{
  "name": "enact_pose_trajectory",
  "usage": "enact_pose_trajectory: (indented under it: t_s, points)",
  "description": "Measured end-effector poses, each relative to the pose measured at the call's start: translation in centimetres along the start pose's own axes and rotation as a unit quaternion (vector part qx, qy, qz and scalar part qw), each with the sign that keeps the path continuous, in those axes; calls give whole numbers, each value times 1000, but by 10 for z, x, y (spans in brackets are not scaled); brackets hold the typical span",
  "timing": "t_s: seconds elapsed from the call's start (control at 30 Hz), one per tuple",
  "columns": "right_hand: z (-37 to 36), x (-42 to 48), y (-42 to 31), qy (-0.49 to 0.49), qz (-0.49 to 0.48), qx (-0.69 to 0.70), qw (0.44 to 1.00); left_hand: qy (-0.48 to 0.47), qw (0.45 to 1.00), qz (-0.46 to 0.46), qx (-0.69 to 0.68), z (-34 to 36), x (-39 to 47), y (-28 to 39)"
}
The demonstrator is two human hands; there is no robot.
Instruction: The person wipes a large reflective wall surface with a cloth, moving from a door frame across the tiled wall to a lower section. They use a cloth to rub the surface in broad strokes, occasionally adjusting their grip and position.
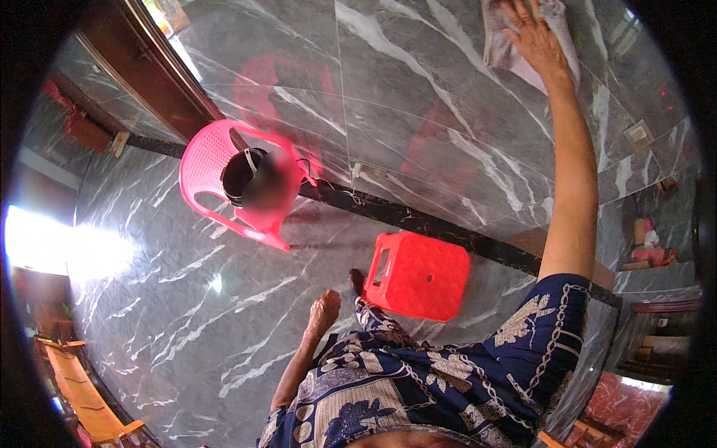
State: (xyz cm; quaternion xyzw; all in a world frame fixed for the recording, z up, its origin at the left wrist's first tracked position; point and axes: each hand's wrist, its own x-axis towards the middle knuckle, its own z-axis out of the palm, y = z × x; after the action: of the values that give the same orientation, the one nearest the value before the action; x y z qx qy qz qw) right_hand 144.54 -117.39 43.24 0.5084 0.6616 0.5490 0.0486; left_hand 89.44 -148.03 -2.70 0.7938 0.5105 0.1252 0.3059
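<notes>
High on the grey marble-patterned wall, my right hand lies flat with its fingers spread. Under the palm, a pale pinkish cloth is held against the tiles. My right arm is stretched out fully. My left hand hangs low beside my body with its fingers curled; its palm side is hidden, and nothing shows in it. Just right of this hand stands a red plastic stool, close to my foot.
A pink plastic armchair stands by the wall with a black bucket-like container on its seat; part of that is blurred. A black baseboard runs along the wall. Cables hang near a wall socket. A dark wooden door frame rises left.
</notes>
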Motion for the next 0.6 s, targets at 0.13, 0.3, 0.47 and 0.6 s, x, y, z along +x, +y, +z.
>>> enact_pose_trajectory:
  t_s: [0.13,0.3,0.47,0.6]
  points:
    - [-46,-7,22,-14,208,71,975,26,999,13,-22,17,-36,14]
    - [-59,-21,40,-10,259,-27,965,18,999,36,24,41,-43,15]
    - [-55,-17,28,13,295,1,956,48,998,49,-10,48,-47,31]
    - [-52,-19,25,35,298,-8,954,66,990,-49,-113,45,-54,56]
